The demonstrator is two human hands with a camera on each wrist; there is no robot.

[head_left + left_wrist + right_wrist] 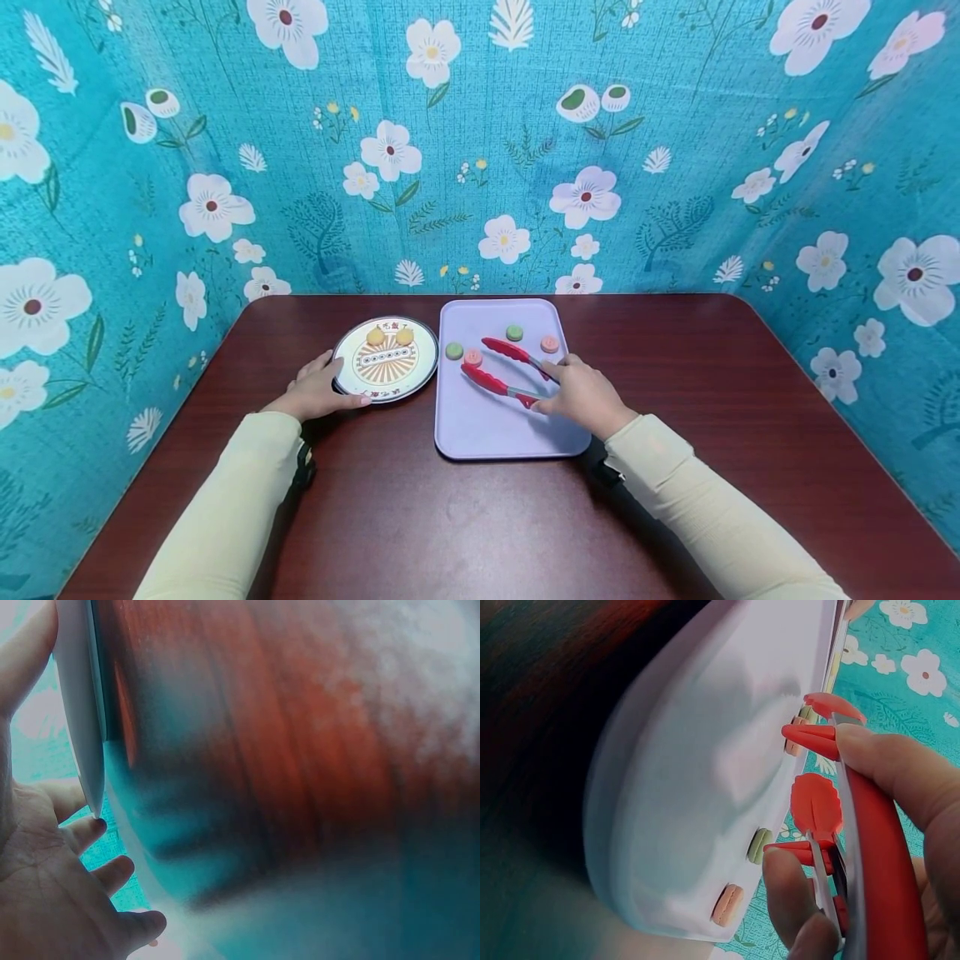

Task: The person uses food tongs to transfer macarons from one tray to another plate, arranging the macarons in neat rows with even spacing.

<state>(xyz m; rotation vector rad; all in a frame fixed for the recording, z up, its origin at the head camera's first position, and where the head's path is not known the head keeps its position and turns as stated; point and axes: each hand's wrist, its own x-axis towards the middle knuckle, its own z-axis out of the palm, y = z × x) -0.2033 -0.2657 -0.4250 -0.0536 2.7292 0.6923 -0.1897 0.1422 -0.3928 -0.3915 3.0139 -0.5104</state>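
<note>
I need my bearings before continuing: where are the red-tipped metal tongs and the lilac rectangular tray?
Red-tipped metal tongs (489,382): head view, nearer arm's red tip.
Lilac rectangular tray (487,427): head view, bare near floor.

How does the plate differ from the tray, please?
The plate is round, whereas the tray is rectangular with rounded corners. The plate carries a printed pattern; the tray is plain lilac. The plate holds two yellow macarons, the tray two green macarons and two pink macarons. Both rest on the dark red table.
</note>
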